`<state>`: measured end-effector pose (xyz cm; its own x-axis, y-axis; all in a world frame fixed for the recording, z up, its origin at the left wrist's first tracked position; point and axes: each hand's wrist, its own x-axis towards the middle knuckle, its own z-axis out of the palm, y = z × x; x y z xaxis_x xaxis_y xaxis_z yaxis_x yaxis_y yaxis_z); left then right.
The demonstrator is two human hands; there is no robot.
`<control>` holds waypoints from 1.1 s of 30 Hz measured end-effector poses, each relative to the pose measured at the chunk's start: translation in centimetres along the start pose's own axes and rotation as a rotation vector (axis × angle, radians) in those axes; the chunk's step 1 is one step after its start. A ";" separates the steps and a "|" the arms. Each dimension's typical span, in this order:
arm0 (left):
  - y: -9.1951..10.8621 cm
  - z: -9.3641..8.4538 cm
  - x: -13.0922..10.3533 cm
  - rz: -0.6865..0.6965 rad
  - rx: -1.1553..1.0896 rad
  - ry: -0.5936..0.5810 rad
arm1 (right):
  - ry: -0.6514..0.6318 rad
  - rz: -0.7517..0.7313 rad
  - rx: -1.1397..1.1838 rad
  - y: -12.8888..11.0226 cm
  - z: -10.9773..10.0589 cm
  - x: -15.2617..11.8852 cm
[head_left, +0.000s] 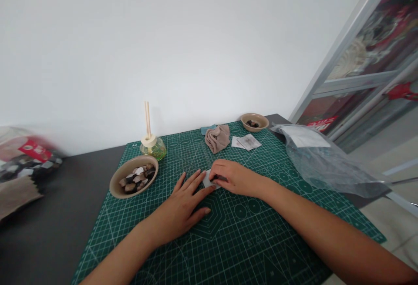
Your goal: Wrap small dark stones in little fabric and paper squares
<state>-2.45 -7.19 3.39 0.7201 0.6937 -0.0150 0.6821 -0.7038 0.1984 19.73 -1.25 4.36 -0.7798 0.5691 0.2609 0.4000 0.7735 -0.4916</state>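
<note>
A person's right hand (231, 178) pinches a dark stone (213, 178) over a small pale sheet (206, 182); the left hand (183, 205) spreads open along its edge.

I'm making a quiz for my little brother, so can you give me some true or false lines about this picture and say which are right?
1. The left hand and the right hand are both at the white sheet. True.
2. The right hand is empty. False: it holds a small dark thing.
3. The crumpled cloth lies on the mat. True.
4. The mat is red. False: it is green with pale lines.
5. The bowl on the left has stones in it. True.
6. The wooden sticks lie flat on the mat. False: they stand up out of the jar.
</note>
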 end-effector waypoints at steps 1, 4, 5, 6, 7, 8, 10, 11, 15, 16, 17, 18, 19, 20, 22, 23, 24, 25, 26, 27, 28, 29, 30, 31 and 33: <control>0.0 0.0 0.0 0.000 0.003 0.004 | -0.002 0.006 -0.001 0.0 0.0 0.0; 0.1 0.2 0.1 0.010 0.016 0.020 | 0.028 0.034 -0.028 0.1 -0.1 -0.1; 0.1 0.2 0.1 0.012 0.022 0.022 | 0.039 0.039 -0.034 0.1 -0.1 -0.1; 0.1 0.3 0.1 0.013 0.027 0.022 | 0.045 0.039 -0.032 0.2 -0.1 -0.1; 0.0 0.3 0.1 0.013 0.031 0.020 | 0.045 0.034 -0.024 0.1 0.0 -0.1; 0.0 0.4 0.1 0.011 0.033 0.020 | 0.038 0.025 -0.013 0.1 0.0 0.0; 0.0 0.4 0.1 0.010 0.031 0.023 | 0.021 0.009 0.007 -0.1 0.1 0.0; -0.1 0.5 0.1 0.011 0.028 0.026 | 0.016 0.007 0.009 -0.1 0.1 0.1; 0.0 0.4 0.1 0.011 0.013 0.027 | 0.015 0.028 -0.007 0.1 -0.1 -0.1; 0.0 0.4 0.1 0.010 0.010 0.027 | 0.014 0.028 -0.006 0.2 -0.1 -0.1; 0.0 0.3 0.1 0.009 0.008 0.027 | 0.010 0.022 -0.002 0.2 -0.1 -0.2; 0.0 0.3 0.1 0.008 0.007 0.028 | 0.003 0.009 0.003 0.2 0.0 -0.2; -0.1 0.3 0.1 0.008 0.006 0.027 | -0.005 -0.005 0.007 0.2 0.0 -0.2; -0.1 0.3 0.1 0.007 0.006 0.024 | -0.013 -0.019 0.009 0.2 0.0 -0.2; -0.1 0.3 0.1 0.007 0.008 0.015 | -0.019 -0.029 0.006 0.2 0.1 -0.1; -0.1 0.2 0.1 0.008 0.009 0.011 | -0.016 -0.024 0.001 0.3 0.1 -0.2; -0.1 0.2 0.1 0.009 0.009 0.010 | -0.010 -0.017 -0.004 0.3 0.0 -0.2; -0.1 0.2 0.1 0.010 0.007 0.012 | -0.003 -0.011 -0.007 0.3 0.1 -0.2; -0.1 0.2 0.1 0.011 0.002 0.016 | 0.003 -0.010 -0.007 0.4 0.1 -0.2; -0.1 0.2 0.1 0.011 -0.003 0.020 | 0.006 -0.015 -0.003 0.3 0.1 -0.2; 0.0 0.2 0.1 0.010 -0.006 0.024 | 0.007 -0.025 0.002 0.3 0.2 -0.1; 0.0 0.2 0.1 0.007 -0.008 0.027 | 0.007 -0.035 0.005 0.3 0.3 -0.1; 0.0 0.2 0.1 0.005 -0.007 0.026 | 0.005 -0.045 0.008 0.2 0.4 -0.1; 0.0 0.2 0.1 0.003 -0.005 0.023 | 0.002 -0.050 0.008 0.2 0.4 -0.1; 0.0 0.3 0.1 0.005 0.000 0.019 | 0.004 -0.042 0.000 0.2 0.4 -0.1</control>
<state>-2.33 -7.14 3.13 0.7211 0.6928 0.0051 0.6782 -0.7074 0.1988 19.68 -1.24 3.92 -0.7941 0.5372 0.2843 0.3671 0.7967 -0.4801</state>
